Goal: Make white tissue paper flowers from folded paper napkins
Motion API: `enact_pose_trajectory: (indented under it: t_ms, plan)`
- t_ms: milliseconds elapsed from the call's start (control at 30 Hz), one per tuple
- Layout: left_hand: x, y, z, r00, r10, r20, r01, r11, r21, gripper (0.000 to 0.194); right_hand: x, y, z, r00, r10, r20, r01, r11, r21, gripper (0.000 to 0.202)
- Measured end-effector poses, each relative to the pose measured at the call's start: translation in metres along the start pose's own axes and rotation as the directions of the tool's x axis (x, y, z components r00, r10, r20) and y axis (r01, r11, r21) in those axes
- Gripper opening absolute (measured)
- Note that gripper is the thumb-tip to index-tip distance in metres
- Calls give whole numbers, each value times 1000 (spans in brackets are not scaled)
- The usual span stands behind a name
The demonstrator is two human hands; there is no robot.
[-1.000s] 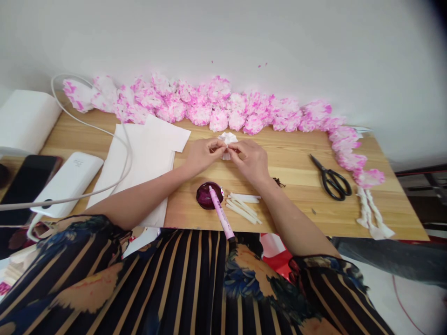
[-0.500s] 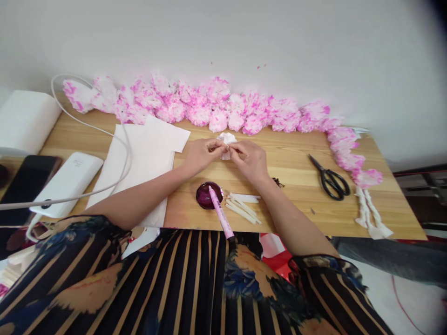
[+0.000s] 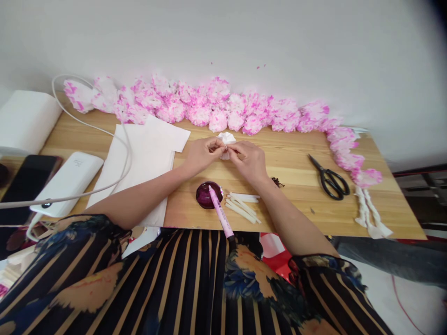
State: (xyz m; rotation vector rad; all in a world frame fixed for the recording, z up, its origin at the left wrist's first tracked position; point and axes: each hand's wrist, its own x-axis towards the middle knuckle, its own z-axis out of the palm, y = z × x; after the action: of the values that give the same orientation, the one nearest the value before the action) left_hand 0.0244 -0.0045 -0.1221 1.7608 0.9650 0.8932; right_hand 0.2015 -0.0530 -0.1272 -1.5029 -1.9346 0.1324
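Note:
A small white tissue paper flower (image 3: 227,137) is pinched between my two hands above the middle of the table. My left hand (image 3: 205,152) grips it from the left with thumb and forefinger closed. From the right, my right hand (image 3: 250,159) pinches the same spot, and the fingertips of both hands almost meet. The fingers hide the centre of the paper. Nearer to me, a pink marker (image 3: 221,214) leans with its tip on a small dark dish (image 3: 202,195) of purple colour. Several thin white sticks (image 3: 241,209) lie beside the dish.
A row of pink-and-white paper flowers (image 3: 199,114) runs along the wall and down the right side. Black scissors (image 3: 330,179) lie at right. White paper sheets (image 3: 139,144), a power bank (image 3: 68,184) with cable, a phone (image 3: 30,181) and a tissue roll (image 3: 28,121) are at left.
Both hands stay at the same place, still pinching the white paper. Only a very slight shift of the right hand and fingers shows.

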Motion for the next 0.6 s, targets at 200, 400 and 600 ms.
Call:
enact_pose_trajectory:
  t_ms: [200, 400, 600]
  plan:
    - [-1, 3, -2, 999, -14, 29, 15, 1000, -17, 17, 1, -1, -1, 1000, -5, 2, 5, 1000, 13, 24]
    - [-2, 5, -2, 999, -14, 39, 16, 999, -38, 19, 0, -1, 0, 1000, 0, -4, 0, 1000, -21, 25]
    - [-1, 5, -1, 1000, -6, 25, 7, 999, -37, 13, -1, -3, 0, 999, -11, -31, 9, 999, -46, 25]
